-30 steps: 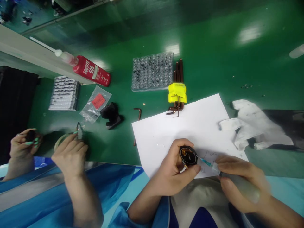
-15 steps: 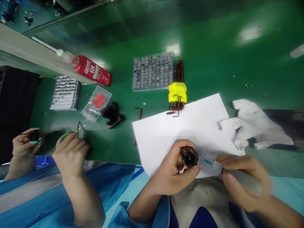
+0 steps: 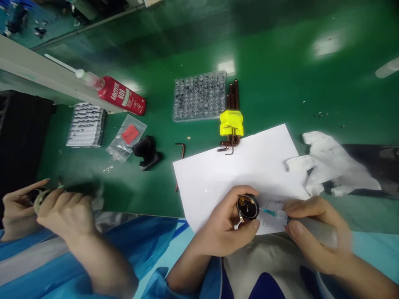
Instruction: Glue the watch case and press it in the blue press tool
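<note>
Over the white paper (image 3: 202, 178), my left hand (image 3: 222, 228) is closed round a small round black part (image 3: 248, 206) with a glossy dark face and a flat connector tab (image 3: 241, 216) at its lower left. My right hand (image 3: 318, 232) grips a translucent dispensing bottle (image 3: 321, 232). Its thin teal-hubbed needle (image 3: 268, 212) points left, and the tip is at the right rim of the round part; whether it touches I cannot tell. Handwriting on the paper shows partly beneath the needle.
A hex key set (image 3: 231, 123) in a yellow holder overlaps the paper's top edge. Behind it lies a clear compartment tray (image 3: 200, 95). White gloves (image 3: 339, 164) lie right; a red Loctite bottle (image 3: 123, 95), plastic bag (image 3: 127, 137) and black block (image 3: 146, 153) lie left. A co-worker's hands (image 3: 67, 211) work far left.
My hands keep nearly the same pose on the round part and bottle, with the round part turned slightly. The co-worker's right hand has moved left, towards their other hand.
</note>
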Demonstrator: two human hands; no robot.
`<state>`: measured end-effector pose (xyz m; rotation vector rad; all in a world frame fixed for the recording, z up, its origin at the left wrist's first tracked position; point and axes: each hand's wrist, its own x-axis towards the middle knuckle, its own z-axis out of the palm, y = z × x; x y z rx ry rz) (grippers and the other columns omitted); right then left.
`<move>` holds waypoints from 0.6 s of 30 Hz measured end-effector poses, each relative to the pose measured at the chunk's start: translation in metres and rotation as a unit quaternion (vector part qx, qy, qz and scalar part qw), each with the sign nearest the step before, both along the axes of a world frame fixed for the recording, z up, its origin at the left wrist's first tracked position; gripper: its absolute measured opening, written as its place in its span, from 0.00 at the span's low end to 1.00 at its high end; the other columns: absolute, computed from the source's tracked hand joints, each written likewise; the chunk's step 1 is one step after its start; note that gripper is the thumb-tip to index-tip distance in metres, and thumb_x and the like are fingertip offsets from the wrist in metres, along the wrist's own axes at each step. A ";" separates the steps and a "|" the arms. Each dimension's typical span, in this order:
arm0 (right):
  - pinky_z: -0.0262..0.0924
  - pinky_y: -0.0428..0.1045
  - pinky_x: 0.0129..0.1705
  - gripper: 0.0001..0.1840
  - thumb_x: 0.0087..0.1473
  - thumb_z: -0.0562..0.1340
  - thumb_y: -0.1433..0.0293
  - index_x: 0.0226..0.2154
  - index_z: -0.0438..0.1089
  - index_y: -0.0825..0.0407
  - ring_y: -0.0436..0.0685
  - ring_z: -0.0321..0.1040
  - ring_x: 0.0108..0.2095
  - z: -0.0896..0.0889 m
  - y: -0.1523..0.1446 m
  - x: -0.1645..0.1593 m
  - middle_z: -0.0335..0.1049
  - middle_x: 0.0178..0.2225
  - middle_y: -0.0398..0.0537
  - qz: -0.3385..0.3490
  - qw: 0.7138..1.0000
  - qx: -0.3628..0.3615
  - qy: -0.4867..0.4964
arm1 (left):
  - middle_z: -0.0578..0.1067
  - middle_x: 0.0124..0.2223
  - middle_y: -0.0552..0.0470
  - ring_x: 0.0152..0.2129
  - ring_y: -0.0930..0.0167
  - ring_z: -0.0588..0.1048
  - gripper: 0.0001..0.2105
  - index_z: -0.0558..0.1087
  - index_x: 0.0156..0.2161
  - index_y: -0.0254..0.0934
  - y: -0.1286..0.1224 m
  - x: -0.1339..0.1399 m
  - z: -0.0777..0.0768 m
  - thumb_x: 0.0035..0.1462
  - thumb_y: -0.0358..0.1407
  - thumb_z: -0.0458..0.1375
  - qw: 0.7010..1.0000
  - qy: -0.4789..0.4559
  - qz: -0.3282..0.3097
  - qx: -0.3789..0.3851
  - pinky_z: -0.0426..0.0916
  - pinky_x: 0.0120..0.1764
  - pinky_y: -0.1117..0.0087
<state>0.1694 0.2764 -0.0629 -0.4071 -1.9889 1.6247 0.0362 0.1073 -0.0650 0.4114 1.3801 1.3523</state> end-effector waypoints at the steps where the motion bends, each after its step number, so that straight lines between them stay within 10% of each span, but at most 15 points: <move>1: 0.67 0.44 0.18 0.14 0.53 0.63 0.81 0.39 0.70 0.47 0.54 0.71 0.17 0.000 0.000 0.000 0.75 0.25 0.43 -0.002 1.000 0.003 -0.001 | 0.69 0.38 0.53 0.26 0.76 0.64 0.21 0.67 0.60 0.44 0.000 0.000 0.000 0.64 0.29 0.62 1.000 0.000 0.000 -0.002 0.59 0.27 0.76; 18: 0.58 0.43 0.13 0.07 0.64 0.62 0.76 0.40 0.69 0.48 0.49 0.60 0.12 -0.005 0.002 0.004 0.69 0.21 0.38 0.046 0.999 -0.015 -0.005 | 0.68 0.37 0.53 0.24 0.77 0.64 0.23 0.67 0.61 0.44 -0.002 -0.001 0.001 0.62 0.30 0.62 1.000 0.006 -0.018 -0.016 0.58 0.26 0.77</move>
